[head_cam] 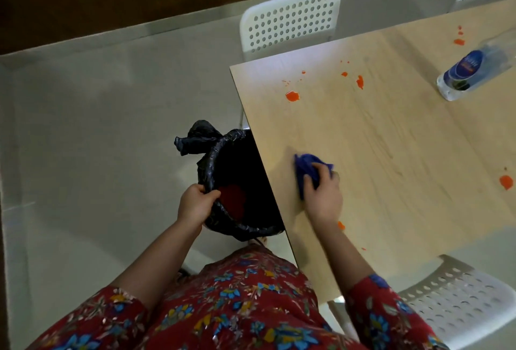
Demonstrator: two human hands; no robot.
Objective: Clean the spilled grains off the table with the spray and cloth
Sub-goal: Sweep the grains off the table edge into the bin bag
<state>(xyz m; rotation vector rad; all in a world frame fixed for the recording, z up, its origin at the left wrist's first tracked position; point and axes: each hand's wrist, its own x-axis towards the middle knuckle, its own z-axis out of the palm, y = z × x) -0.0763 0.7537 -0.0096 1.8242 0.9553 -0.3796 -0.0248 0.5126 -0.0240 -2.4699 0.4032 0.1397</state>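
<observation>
Right hand (322, 196) presses blue cloth (305, 169) flat on worktop (391, 140) near its left edge, fingers curled over cloth. Left hand (195, 204) fingers closed on rim of black-bagged bin (240, 179), held against the worktop's left edge; red-orange pile inside. Orange grains (292, 96) scattered far of cloth, more at right (506, 181) and near the wrist. Clear bottle (469, 70) lies far right. White chairs far (290, 18) and near right.

White perforated chairs (290, 18) around; black-lined bin (237, 182) beside table edge.
</observation>
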